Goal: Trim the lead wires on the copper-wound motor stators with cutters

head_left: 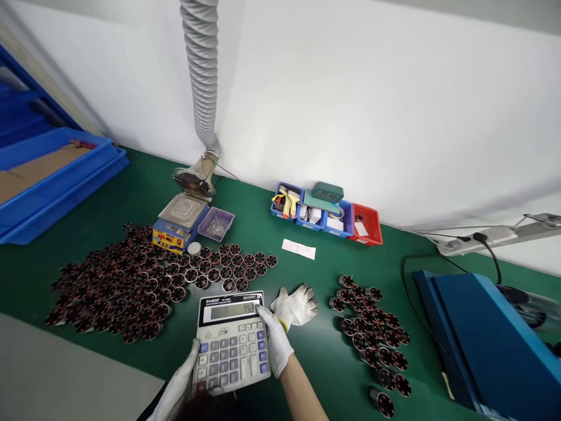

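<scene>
A large white calculator (234,345) is held up over the front of the bench, its display facing me and reading what looks like 792. My left hand (183,371), in a white glove, grips its lower left side. My right hand (274,339), also gloved in white, holds the right edge, with fingertips by the corner of the display. Just beyond the right hand lies a loose pair of white gloves (298,306). Many small round metal motor parts with copper windings (131,286) cover the bench on the left, and a smaller group (372,327) stands on the right.
Behind the left group are a blue and yellow soldering pot (173,231), a purple tray (216,224) and an extraction hose (201,76). Small blue bins (287,202), a red bin (367,225) and a clock (327,192) line the wall. A blue machine (495,345) stands right; blue trays (61,181) left.
</scene>
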A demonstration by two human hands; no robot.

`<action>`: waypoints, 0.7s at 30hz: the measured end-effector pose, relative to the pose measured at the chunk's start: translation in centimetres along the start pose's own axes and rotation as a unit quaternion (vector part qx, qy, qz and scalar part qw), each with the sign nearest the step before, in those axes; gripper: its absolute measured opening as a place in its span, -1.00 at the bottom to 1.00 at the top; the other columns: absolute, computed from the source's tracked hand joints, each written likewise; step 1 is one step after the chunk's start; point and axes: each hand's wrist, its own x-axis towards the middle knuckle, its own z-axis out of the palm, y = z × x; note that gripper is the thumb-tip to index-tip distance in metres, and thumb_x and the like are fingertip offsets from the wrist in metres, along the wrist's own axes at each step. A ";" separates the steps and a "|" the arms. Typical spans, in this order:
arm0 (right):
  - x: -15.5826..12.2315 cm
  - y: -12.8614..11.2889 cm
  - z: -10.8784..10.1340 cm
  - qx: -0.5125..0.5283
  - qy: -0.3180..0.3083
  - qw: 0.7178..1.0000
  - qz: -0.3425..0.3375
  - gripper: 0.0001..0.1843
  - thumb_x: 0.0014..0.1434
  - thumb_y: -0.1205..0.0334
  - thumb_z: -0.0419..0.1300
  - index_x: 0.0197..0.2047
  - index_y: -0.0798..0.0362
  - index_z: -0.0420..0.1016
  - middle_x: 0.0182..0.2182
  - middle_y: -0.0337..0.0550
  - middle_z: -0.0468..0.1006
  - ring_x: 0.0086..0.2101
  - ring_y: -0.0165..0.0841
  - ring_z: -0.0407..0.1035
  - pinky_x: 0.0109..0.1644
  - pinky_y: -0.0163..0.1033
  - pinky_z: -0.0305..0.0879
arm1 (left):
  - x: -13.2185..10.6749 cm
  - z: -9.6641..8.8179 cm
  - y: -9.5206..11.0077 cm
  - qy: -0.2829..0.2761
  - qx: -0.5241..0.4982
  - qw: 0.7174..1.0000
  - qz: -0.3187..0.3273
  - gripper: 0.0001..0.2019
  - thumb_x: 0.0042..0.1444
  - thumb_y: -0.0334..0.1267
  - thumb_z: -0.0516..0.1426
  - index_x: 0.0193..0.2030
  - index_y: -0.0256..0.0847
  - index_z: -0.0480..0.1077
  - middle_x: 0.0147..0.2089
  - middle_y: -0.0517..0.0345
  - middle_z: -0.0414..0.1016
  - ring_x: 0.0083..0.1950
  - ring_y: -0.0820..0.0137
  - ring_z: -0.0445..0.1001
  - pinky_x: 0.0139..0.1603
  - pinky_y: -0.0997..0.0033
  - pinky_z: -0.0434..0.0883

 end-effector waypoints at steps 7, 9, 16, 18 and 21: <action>-0.6 1.3 0.3 -0.027 -0.058 0.998 -0.022 -0.55 -0.21 0.31 0.32 -0.17 0.04 0.41 -0.39 -0.23 0.57 -0.40 -0.33 0.44 -0.27 -0.24 0.32 | -1.8 -0.2 0.8 -0.093 -0.077 0.993 0.000 -0.25 0.04 0.10 0.08 0.23 -0.45 0.07 0.00 -0.22 0.43 0.09 0.10 0.35 0.14 0.15 0.25; -0.6 1.4 0.6 -0.050 -0.067 0.996 -0.024 -0.56 -0.20 0.30 0.32 -0.17 0.04 0.40 -0.38 -0.21 0.56 -0.40 -0.33 0.44 -0.25 -0.23 0.32 | -2.3 -0.1 0.9 -0.091 -0.077 0.993 0.017 -0.25 0.06 0.09 0.06 0.23 -0.46 0.05 0.01 -0.21 0.43 0.08 0.11 0.36 0.16 0.18 0.24; -0.7 1.4 1.4 -0.095 -0.071 0.992 -0.038 -0.60 -0.20 0.25 0.35 -0.23 0.07 0.41 -0.38 -0.19 0.56 -0.43 -0.33 0.44 -0.24 -0.18 0.35 | -3.0 0.2 0.9 -0.085 -0.090 0.992 -0.006 -0.34 0.16 0.07 -0.06 0.22 -0.48 0.08 -0.06 -0.22 0.47 0.02 0.10 0.41 0.12 0.13 0.28; -0.7 1.6 1.4 -0.107 -0.060 0.991 -0.047 -0.57 -0.21 0.25 0.36 -0.20 0.06 0.41 -0.38 -0.20 0.56 -0.44 -0.33 0.44 -0.23 -0.17 0.35 | -3.0 -0.1 0.8 -0.090 -0.080 0.993 0.013 -0.36 0.16 0.05 -0.05 0.20 -0.47 0.12 -0.02 -0.21 0.45 0.03 0.11 0.41 0.12 0.14 0.28; -0.7 1.7 1.4 -0.111 -0.049 0.991 -0.057 -0.47 -0.25 0.27 0.38 -0.13 0.05 0.40 -0.39 -0.22 0.56 -0.44 -0.33 0.44 -0.20 -0.16 0.34 | -3.4 -0.3 0.8 -0.073 -0.046 0.995 0.046 -0.35 0.11 0.08 0.01 0.16 -0.47 0.18 0.01 -0.21 0.43 0.04 0.10 0.39 0.13 0.17 0.28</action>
